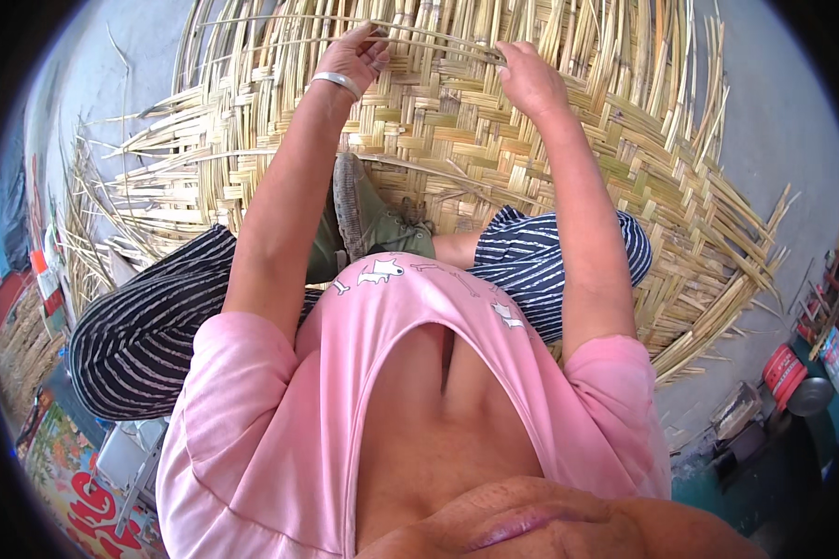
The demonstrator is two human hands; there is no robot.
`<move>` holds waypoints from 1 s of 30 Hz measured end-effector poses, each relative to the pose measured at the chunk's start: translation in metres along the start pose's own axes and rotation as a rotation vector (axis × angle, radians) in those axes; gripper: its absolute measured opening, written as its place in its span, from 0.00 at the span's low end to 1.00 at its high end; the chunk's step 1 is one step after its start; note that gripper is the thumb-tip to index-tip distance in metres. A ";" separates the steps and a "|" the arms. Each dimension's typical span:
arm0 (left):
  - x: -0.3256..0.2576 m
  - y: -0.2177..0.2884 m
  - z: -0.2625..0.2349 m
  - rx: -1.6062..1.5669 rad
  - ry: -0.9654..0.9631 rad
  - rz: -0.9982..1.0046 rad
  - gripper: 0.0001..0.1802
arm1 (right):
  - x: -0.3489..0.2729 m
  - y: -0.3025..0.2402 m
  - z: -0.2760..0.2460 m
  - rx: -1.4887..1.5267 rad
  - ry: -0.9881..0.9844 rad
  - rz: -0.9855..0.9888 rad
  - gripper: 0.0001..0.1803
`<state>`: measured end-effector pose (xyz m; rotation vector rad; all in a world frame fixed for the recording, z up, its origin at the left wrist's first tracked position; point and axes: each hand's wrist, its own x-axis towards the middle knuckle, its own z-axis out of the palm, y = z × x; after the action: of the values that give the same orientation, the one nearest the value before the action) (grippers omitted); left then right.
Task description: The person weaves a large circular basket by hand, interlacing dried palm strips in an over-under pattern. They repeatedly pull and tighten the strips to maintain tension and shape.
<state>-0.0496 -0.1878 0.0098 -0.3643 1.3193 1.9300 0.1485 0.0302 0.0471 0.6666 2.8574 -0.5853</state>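
Both my arms reach forward over a large woven mat (457, 112) of flat, straw-coloured split strips in a diagonal pattern. My left hand (356, 54), with a pale band at the wrist, is closed around thin strips (429, 35) near the mat's far part. To its right my right hand (531, 79) pinches the same strips between thumb and fingers. The strips stretch between both hands, a little above the weave. Long unwoven ends (587, 28) point away at the far side. Parts of the left fingers are hard to make out.
My crossed legs, in striped trousers (149, 326), and a green shoe (373, 219) rest on the mat. Loose ends fringe its left and right edges over grey floor (774, 102). A red container (783, 373) and a metal pot (809, 397) stand at the right.
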 end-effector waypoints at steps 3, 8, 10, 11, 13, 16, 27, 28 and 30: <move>-0.004 0.007 -0.019 -0.024 -0.189 0.012 0.18 | 0.005 -0.007 -0.001 -0.006 -0.038 0.014 0.26; -0.008 0.003 -0.023 -0.106 -0.109 -0.011 0.21 | 0.010 -0.014 -0.008 -0.096 0.021 -0.043 0.20; -0.008 0.013 -0.025 -0.116 -0.263 0.001 0.22 | 0.012 -0.014 -0.009 -0.120 0.015 -0.049 0.17; -0.009 0.013 -0.025 -0.153 -0.276 -0.020 0.19 | 0.011 -0.012 -0.009 -0.125 0.008 -0.047 0.17; -0.011 0.011 -0.025 -0.136 -0.240 -0.029 0.19 | 0.012 -0.018 -0.016 -0.173 -0.106 0.004 0.23; -0.011 0.016 -0.034 -0.097 -0.416 -0.021 0.18 | 0.011 -0.017 -0.020 -0.167 -0.110 -0.020 0.22; 0.011 0.045 -0.026 0.099 -0.528 -0.012 0.17 | 0.015 -0.008 -0.021 -0.108 -0.127 -0.030 0.15; 0.013 0.051 -0.023 0.115 -0.495 0.002 0.17 | 0.016 -0.008 -0.022 -0.118 -0.140 -0.031 0.16; 0.029 0.059 -0.023 0.232 -0.452 -0.024 0.18 | 0.017 -0.004 -0.019 -0.047 -0.076 -0.023 0.12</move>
<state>-0.1163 -0.2069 0.0219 0.1640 1.2060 1.6854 0.1307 0.0411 0.0621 0.5921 2.8023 -0.5329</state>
